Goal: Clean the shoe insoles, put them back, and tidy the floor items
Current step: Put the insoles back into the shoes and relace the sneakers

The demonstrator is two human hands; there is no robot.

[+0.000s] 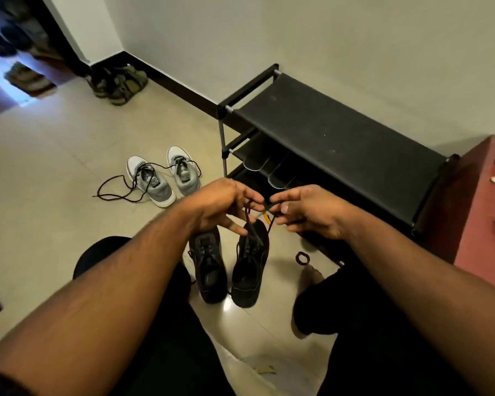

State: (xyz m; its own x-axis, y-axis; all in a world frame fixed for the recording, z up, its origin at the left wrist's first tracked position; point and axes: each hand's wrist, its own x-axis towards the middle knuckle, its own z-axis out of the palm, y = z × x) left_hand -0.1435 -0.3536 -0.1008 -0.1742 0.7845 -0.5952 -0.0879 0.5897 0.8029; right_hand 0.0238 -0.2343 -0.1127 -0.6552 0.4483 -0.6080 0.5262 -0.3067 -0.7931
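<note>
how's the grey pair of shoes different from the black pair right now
The grey pair is pale with white soles; the black pair is dark all over. The grey pair stands farther off, untouched, its black laces trailing loose over the floor; the black pair stands between the person's knees, and the left hand and right hand pinch its lace. Both pairs stand upright, side by side, on the floor.

we find no legible text, label, brand, number or sign. the tongue patches on the grey sneakers [162, 178] are too small and blurred for us to read, and the black shoes [229, 264] show us no markings.
</note>
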